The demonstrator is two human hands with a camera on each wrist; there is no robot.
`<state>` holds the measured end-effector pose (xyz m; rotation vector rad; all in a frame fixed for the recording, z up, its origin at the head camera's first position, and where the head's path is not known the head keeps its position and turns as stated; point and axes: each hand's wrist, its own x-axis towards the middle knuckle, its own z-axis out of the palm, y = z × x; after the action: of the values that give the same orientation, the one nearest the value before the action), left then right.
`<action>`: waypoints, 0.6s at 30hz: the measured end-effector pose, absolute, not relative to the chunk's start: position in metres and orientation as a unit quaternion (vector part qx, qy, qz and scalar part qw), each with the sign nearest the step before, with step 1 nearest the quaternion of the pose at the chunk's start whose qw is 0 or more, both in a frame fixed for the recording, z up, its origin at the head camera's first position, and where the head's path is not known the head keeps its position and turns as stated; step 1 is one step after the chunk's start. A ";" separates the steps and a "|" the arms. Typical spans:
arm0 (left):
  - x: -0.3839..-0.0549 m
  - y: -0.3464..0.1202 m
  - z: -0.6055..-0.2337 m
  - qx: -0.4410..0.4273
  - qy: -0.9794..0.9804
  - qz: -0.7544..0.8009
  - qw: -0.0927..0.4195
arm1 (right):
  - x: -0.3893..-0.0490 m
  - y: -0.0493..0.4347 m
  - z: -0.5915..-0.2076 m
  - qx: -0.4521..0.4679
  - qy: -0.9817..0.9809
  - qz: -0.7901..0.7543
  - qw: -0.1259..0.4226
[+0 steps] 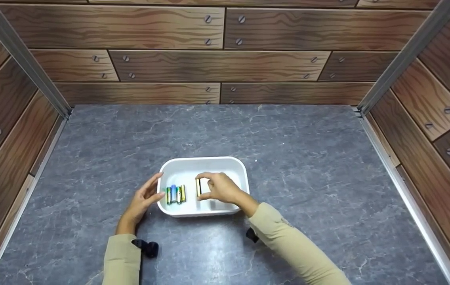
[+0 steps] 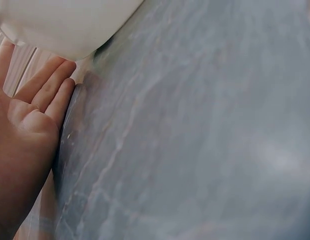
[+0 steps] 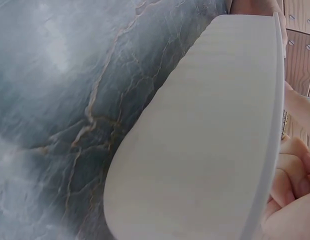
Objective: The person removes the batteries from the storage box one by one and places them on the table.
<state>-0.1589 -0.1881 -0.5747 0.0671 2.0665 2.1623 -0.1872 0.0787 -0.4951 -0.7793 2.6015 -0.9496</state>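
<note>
A white plastic tub [image 1: 205,158] sits on the table, its walls also filling much of the right wrist view. Inside, toward its left end, several batteries [image 1: 178,194] lie side by side, coloured green, blue and gold. My right hand [image 1: 222,188] is over the tub's middle and pinches a single battery [image 1: 198,187] by its ends between thumb and a finger. My left hand [image 1: 142,200] is at the tub's left side, thumb and fingers spread along the rim. In the left wrist view its fingers [image 2: 50,87] look fairly straight beside the outer wall.
The grey marbled tabletop [image 1: 308,166] surrounds the tub. Wood-patterned panels [image 1: 209,65] stand at the back and both sides, with metal corner posts [image 1: 23,59]. Small black wrist devices [image 1: 151,249] are near each sleeve.
</note>
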 end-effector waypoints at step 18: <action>-0.159 -0.188 -0.577 0.027 0.685 0.724 0.076 | -0.181 0.107 -0.490 -0.256 0.888 -0.358 0.132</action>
<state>-0.1587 -0.1884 -0.5766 0.0809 2.0535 2.1704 -0.1808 0.1066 -0.4899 -0.7430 2.5785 -1.0395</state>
